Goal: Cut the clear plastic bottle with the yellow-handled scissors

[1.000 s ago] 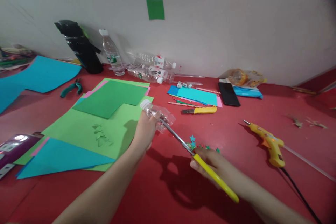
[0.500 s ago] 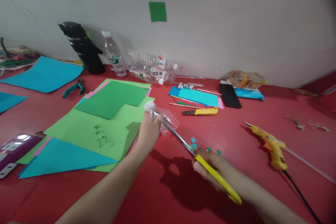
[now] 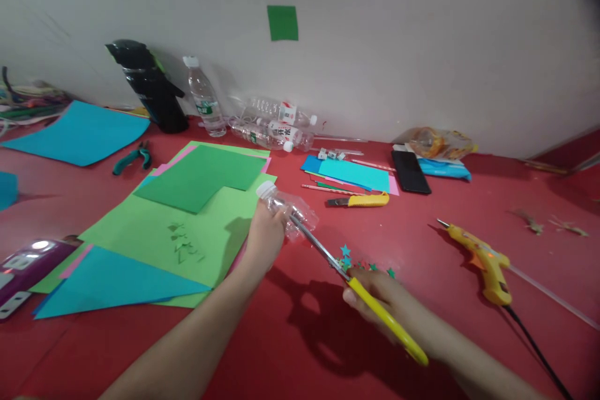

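My left hand [image 3: 263, 234] is closed round a small clear plastic bottle [image 3: 288, 209] with a white cap, held above the red table [image 3: 304, 337]. My right hand [image 3: 379, 300] grips yellow-handled scissors [image 3: 360, 294]; their metal blades reach up to the bottle's body. Small paper stars [image 3: 360, 261] lie on the table just past my right hand.
Green, pink and blue paper sheets [image 3: 187, 225] lie to the left. A yellow glue gun [image 3: 482, 259] with its cord lies at right. A yellow utility knife [image 3: 360, 200], pencils, a black phone [image 3: 411, 172], pliers [image 3: 132, 159], several bottles [image 3: 276, 128] and a black flask [image 3: 150, 87] sit near the wall.
The view shifted slightly. Both hands stay in nearly the same place, with the scissor blades still at the bottle.
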The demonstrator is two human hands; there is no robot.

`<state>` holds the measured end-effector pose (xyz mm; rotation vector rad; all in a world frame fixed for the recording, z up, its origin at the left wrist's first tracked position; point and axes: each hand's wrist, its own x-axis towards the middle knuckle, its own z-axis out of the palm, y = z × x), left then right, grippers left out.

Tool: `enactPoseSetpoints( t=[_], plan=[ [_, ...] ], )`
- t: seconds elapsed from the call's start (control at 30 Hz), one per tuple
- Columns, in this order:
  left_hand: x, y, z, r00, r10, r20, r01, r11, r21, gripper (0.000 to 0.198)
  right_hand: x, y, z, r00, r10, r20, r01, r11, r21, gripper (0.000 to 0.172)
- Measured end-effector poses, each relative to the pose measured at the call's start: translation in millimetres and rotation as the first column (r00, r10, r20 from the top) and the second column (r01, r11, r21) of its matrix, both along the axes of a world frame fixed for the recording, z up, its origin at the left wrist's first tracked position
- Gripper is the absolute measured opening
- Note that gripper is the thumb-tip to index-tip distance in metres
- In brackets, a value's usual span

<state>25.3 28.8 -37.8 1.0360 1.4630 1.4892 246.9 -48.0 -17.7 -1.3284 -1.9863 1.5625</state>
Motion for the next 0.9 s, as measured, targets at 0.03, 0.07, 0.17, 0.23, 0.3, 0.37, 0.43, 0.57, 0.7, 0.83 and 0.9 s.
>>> enactPoseSetpoints(
  t=[0.03,0.07,0.17,0.23,0.3,0.37,0.43,0.57,0.7,0.83,0.9],
  plan=[
    [0.1,-0.3,0.9,1.000,-0.009,-0.007,0.009,1.000,-0.008,0.017,-0.1,0.0,0.6,1.000,-0.003,0.000,0.003,1.000,-0.029,0.042],
    [0.4,-0.7,2.3,1.000,-0.017,-0.017,0.017,1.000,-0.012,0.017,-0.2,-0.2,1.3,1.000,-0.004,0.002,0.004,0.998,-0.056,0.040],
    [2.7,-2.9,9.0,0.998,-0.023,-0.065,0.023,1.000,-0.014,0.014,0.5,-1.0,3.5,1.000,0.012,0.025,-0.011,0.998,-0.054,0.036],
    [5.2,-5.1,14.6,0.998,-0.035,-0.059,0.033,0.999,-0.029,0.012,1.1,-1.3,4.3,0.999,0.028,0.035,-0.028,1.000,0.006,0.036],
    [7.2,-7.0,19.3,0.998,-0.047,-0.038,0.045,0.998,-0.052,0.011,1.1,-1.6,4.7,0.999,0.037,0.030,-0.038,0.999,0.019,0.038],
    [7.8,-7.9,21.4,0.998,-0.050,-0.043,0.047,0.997,-0.068,0.012,0.1,-2.2,4.7,0.999,0.035,0.004,-0.035,0.999,-0.003,0.039],
    [7.1,-7.6,20.1,0.997,-0.045,-0.066,0.040,0.996,-0.076,0.013,-1.4,-3.1,4.1,0.999,0.020,-0.029,-0.021,1.000,-0.018,0.040],
    [4.2,-5.1,11.8,0.997,-0.042,-0.072,0.037,0.998,-0.059,0.015,-3.9,-4.1,1.5,0.999,0.003,-0.048,-0.004,1.000,-0.028,0.047],
    [4.3,-3.9,8.6,0.998,-0.040,-0.047,0.037,0.998,-0.059,0.018,-5.2,-3.3,-0.8,0.999,0.003,-0.051,-0.002,1.000,0.017,0.053],
    [6.3,-3.9,12.9,0.998,-0.048,0.049,0.050,0.998,-0.046,0.018,-4.6,-4.1,-0.4,0.997,0.005,-0.083,-0.005,1.000,-0.008,0.054],
    [6.8,-4.8,14.9,0.998,-0.043,0.035,0.045,0.998,-0.045,0.016,-3.9,-4.4,1.6,0.996,0.014,-0.086,-0.017,0.999,-0.039,0.052]
  ],
)
